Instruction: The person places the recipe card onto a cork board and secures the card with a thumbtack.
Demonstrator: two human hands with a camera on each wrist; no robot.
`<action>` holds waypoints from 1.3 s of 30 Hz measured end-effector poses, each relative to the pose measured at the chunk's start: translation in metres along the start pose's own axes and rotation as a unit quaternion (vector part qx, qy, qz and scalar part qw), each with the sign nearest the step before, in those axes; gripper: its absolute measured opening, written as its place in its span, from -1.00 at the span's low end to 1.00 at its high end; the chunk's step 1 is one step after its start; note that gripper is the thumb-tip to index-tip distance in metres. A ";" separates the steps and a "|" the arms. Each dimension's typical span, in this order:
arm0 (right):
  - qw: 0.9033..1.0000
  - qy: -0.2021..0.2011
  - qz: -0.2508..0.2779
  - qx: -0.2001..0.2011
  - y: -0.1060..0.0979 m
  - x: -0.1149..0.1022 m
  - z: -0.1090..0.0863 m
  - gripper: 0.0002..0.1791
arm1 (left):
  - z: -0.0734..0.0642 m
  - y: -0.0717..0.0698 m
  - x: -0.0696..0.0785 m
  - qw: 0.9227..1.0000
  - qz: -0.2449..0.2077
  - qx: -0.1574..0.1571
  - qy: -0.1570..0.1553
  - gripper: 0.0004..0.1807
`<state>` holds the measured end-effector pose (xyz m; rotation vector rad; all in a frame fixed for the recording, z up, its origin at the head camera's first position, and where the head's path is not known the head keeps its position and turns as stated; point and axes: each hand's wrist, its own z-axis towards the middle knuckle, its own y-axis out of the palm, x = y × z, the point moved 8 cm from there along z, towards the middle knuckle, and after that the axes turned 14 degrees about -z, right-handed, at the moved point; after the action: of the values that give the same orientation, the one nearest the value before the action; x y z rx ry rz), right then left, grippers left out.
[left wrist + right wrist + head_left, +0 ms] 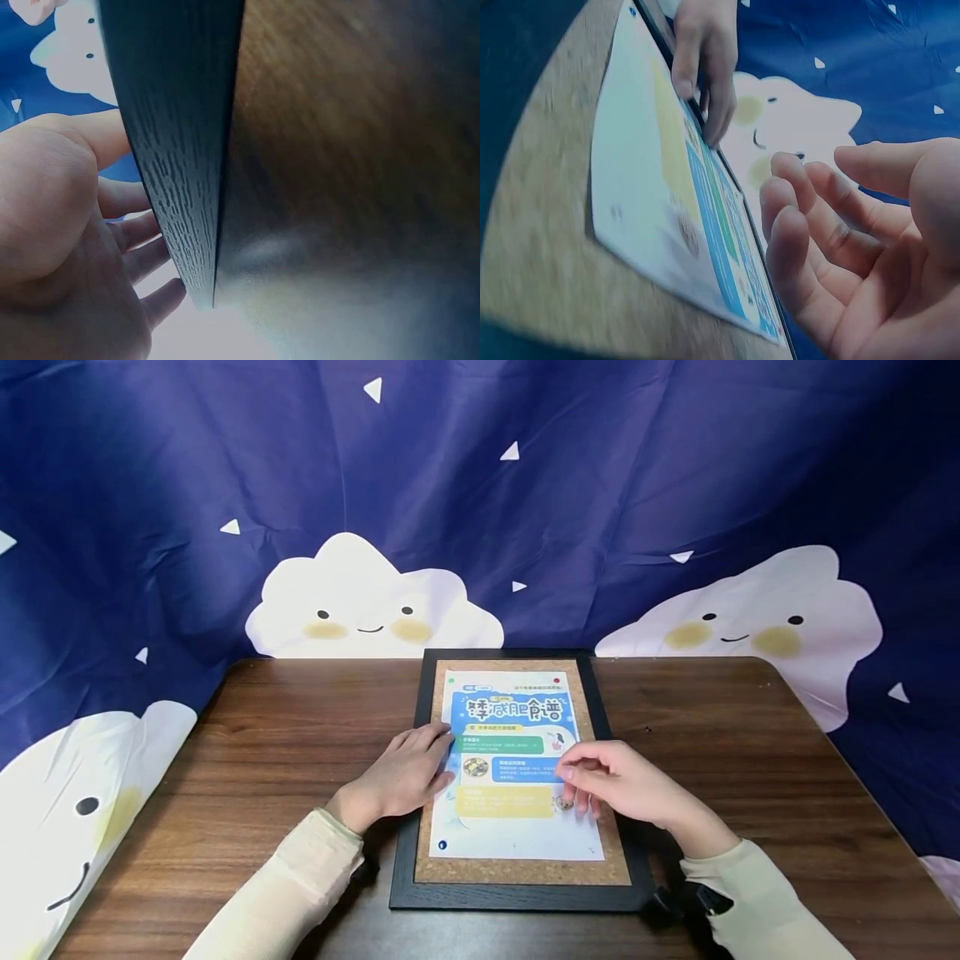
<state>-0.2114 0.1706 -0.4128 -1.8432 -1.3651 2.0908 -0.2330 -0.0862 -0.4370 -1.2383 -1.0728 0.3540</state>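
Note:
A printed sheet [517, 839] with blue, green and yellow panels lies on a cork board [525, 872] in a black frame [517, 897]. Small round pins sit at three of its corners: green [452, 681] at top left, red [557, 680] at top right, blue [442, 844] at bottom left. My left hand [408, 768] rests across the frame's left side, fingers extended to the sheet's edge. Over the sheet's right edge hovers my right hand [622, 781]; in the right wrist view its fingers [787, 244] curl loosely, with nothing between them and the thumb.
The frame lies on a dark wooden table [750, 760]. A tiny dark speck [648, 728] shows on the wood right of the frame. Behind the table hangs a blue curtain [562, 527] with smiling clouds. Black wrist devices [708, 900] sit under both sleeves.

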 end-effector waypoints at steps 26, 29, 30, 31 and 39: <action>0.982 0.119 -0.040 0.138 -0.064 0.071 -0.026 -0.66 | 0.000 0.001 0.000 1.000 -0.004 -0.003 -0.002 -0.30; 0.980 0.132 -0.039 0.144 -0.068 0.079 -0.028 -0.65 | 0.000 0.001 0.000 1.000 -0.003 -0.003 -0.003 -0.30; 0.979 0.137 -0.041 0.145 -0.070 0.082 -0.029 -0.64 | 0.000 0.001 0.000 1.000 -0.002 -0.003 -0.003 -0.30; 0.978 0.141 -0.041 0.146 -0.071 0.085 -0.029 -0.63 | 0.000 0.001 0.000 1.000 -0.002 -0.002 -0.003 -0.30; 0.972 0.166 -0.035 0.160 -0.079 0.102 -0.030 -0.60 | 0.000 0.001 0.000 1.000 -0.001 -0.001 -0.003 -0.30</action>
<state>-0.2559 0.2917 -0.4414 -1.8657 -0.9389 1.7410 -0.2331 -0.0857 -0.4378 -1.2383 -1.0796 0.3559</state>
